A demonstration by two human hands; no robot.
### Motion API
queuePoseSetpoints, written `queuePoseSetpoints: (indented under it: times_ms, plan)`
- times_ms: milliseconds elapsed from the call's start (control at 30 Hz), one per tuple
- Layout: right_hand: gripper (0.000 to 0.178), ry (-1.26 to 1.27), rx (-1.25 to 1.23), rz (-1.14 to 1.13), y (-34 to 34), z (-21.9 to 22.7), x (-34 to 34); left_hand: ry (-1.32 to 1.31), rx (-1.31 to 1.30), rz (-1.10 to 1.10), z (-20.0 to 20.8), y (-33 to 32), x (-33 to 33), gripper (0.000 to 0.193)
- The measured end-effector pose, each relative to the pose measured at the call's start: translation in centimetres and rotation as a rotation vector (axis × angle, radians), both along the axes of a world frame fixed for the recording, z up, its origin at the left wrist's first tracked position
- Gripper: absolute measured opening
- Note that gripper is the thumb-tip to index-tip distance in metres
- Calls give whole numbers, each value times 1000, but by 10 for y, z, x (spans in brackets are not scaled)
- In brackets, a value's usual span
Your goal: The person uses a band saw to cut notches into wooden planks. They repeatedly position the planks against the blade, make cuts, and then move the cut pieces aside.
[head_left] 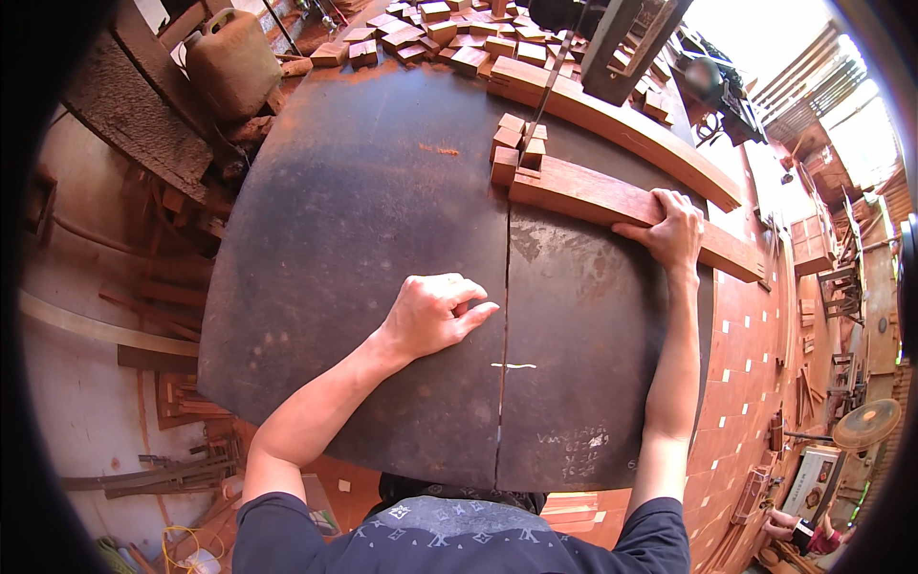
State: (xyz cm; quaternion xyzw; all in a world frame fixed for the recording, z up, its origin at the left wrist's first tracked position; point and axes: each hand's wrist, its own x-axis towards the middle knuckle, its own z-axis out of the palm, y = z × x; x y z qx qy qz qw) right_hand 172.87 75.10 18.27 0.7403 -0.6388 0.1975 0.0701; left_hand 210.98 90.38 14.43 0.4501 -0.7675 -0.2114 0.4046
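My right hand grips a reddish wooden beam near its right part, the thumb against its near side and the fingers over the top. The beam lies across a dark metal saw table. At its left end a few small cut blocks stand beside a thin upright saw blade. My left hand hovers over the middle of the table, left of the long slot, fingers loosely curled in. Nothing shows between its thumb and forefinger.
A second long beam lies behind the first. Many cut blocks are heaped at the far edge. Beneath the dark saw guide post runs the blade. A dusty jerrycan stands far left. Another person is partly visible at lower right.
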Motion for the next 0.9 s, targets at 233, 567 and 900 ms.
queuePoseSetpoints:
  times_ms: [233,567,900]
  plan:
    - [92,13,8,-9,0,-1,0,2,11,12,2,4,2,17]
    - [90,45,-73,46,-1,0,0,18,-12,0,0,9,5,16]
    - [82,28,-79,181,64,3,-5,-53,-118,93,14,12,9,25]
